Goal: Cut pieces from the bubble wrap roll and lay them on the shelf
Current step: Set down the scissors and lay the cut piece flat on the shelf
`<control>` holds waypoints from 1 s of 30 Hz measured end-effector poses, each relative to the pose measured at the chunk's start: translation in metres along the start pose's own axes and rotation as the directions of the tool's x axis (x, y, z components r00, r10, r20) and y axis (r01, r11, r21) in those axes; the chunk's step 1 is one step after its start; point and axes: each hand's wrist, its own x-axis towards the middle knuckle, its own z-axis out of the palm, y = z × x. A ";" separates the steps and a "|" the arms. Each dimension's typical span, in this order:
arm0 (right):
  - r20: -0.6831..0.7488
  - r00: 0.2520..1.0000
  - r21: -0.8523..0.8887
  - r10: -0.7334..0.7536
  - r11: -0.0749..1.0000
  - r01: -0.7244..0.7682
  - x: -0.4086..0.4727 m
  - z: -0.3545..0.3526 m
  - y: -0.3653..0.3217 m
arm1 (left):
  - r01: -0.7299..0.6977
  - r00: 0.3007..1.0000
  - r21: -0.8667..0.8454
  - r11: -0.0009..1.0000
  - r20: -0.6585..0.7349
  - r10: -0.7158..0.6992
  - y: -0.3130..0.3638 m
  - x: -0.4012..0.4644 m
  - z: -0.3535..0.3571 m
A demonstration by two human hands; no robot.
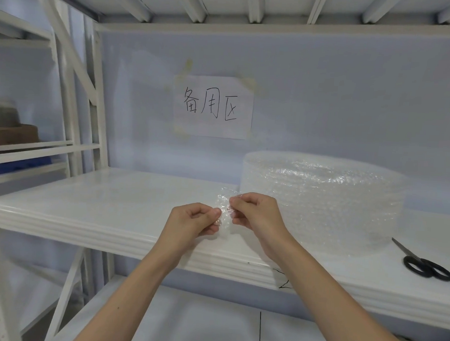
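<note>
Your left hand (194, 222) and right hand (255, 213) meet over the shelf (107, 211) front edge, each pinching one side of a small bubble wrap piece (225, 209); it is clear and hard to trace between your fingers. At about two o'clock from your hands, the bubble wrap roll (321, 201) stands on end on the shelf. Black-handled scissors (422, 262) lie at three o'clock, just right of the roll, blades closed. Farthest, at twelve o'clock, a taped paper sign (213, 106) on the back wall reads 备用区.
</note>
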 end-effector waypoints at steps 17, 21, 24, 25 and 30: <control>0.003 1.000 -0.007 -0.028 1.000 0.028 -0.001 0.001 -0.002 | 0.069 0.997 -0.098 0.993 0.034 -0.066 0.004 -0.001 -0.003; -0.007 1.000 -0.013 -0.029 1.000 0.029 -0.001 0.001 -0.001 | 0.051 0.999 -0.025 0.998 -0.002 -0.051 0.001 -0.001 0.001; -0.010 0.999 -0.015 -0.030 0.999 0.030 -0.001 0.000 0.000 | 0.030 0.999 0.022 0.999 -0.032 -0.030 0.000 -0.001 0.004; -0.011 1.000 -0.016 -0.029 0.999 0.029 -0.001 0.000 0.001 | 0.024 0.999 0.034 0.999 -0.039 -0.023 0.000 -0.001 0.004; -0.016 1.000 -0.015 -0.020 1.000 0.020 -0.001 0.000 0.003 | -0.002 0.999 0.078 0.997 -0.053 0.006 0.000 0.000 0.003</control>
